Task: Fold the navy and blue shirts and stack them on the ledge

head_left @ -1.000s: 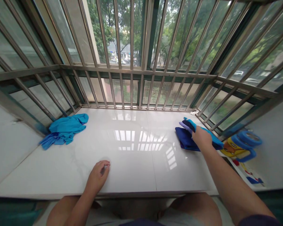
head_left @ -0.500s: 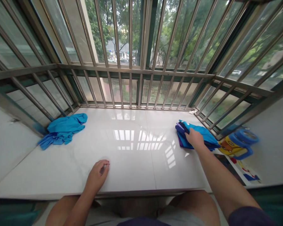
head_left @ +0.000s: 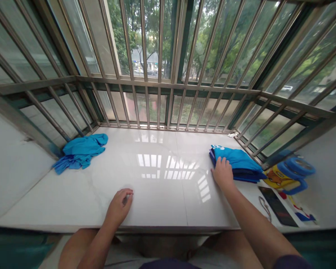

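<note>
- Right hand (head_left: 223, 172) is now lying open against the folded blue cloth (head_left: 236, 164), no longer on top
- Left hand (head_left: 118, 206) is staying curled on the counter (head_left: 162, 201), its grip unclear

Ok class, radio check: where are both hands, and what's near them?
Right hand at folded blue cloth stack. Left hand resting on white sill. Crumpled blue cloth far left.

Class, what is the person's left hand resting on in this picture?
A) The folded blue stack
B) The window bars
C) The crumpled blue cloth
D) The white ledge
D: the left hand lies on the white ledge, apart from the crumpled blue cloth and the folded blue stack.
</note>
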`<action>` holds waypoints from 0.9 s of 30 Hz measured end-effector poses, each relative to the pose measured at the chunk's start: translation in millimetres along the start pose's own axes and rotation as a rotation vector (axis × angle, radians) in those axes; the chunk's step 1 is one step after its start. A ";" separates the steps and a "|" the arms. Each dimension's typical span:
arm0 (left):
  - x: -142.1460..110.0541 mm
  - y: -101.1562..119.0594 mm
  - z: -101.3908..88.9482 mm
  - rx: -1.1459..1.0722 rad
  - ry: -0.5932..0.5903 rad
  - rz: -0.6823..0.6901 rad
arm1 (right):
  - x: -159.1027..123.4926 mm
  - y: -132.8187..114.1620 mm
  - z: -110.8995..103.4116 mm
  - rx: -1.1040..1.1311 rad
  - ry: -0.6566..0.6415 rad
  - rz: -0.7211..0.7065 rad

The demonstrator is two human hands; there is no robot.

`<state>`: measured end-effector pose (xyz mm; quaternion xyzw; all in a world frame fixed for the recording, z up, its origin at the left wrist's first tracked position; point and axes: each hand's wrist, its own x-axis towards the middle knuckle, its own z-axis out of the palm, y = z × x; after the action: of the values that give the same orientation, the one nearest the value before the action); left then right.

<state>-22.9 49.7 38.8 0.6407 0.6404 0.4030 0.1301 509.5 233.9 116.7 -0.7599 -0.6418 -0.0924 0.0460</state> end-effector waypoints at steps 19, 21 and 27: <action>168.0 -102.4 -134.8 0.448 0.118 -0.345 | -211.1 -78.8 58.6 0.316 -0.062 -0.286; 178.7 -105.5 -136.8 0.487 0.088 -0.404 | -209.5 -79.0 52.9 0.312 -0.070 -0.275; 161.0 -73.6 -72.3 0.523 -0.019 -0.336 | -206.4 -78.0 55.5 0.298 0.003 -0.288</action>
<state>-148.3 184.2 91.2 0.5412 0.8182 0.1914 0.0317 404.4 58.2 17.4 -0.6448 -0.7504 -0.0032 0.1455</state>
